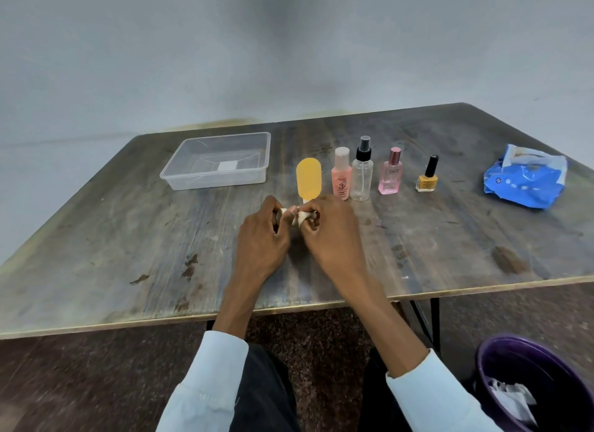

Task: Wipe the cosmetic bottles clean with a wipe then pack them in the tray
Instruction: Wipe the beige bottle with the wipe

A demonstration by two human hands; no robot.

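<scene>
We see both hands meeting at the middle of the wooden table (128, 226), the left hand (262, 238) and the right hand (331, 235) each with fingers curled around a small pale item (297, 217), seemingly a little bottle wrapped in a wipe, though our view is too crowded by fingers to say which part is which. Just beyond the knuckles stands a yellow oval bottle (308, 178), so close that a careless twist of the wrists could, we judge, knock it over. To the right of the hands runs a line of upright pieces: a peach-pink bottle (341, 177), a clear spray bottle (362, 174), a pink perfume bottle (391, 174) and a yellow nail polish bottle (427, 179), all apparently awaiting their turn. Beyond and to the left of the hands sits the clear plastic tray (180, 174), holding no bottles. Far right lies the blue wipes packet (527, 180), and a purple bin (501, 354) stands on the floor near the right sleeve. We reckon a damp, slick bottle could slip from the fingers.
</scene>
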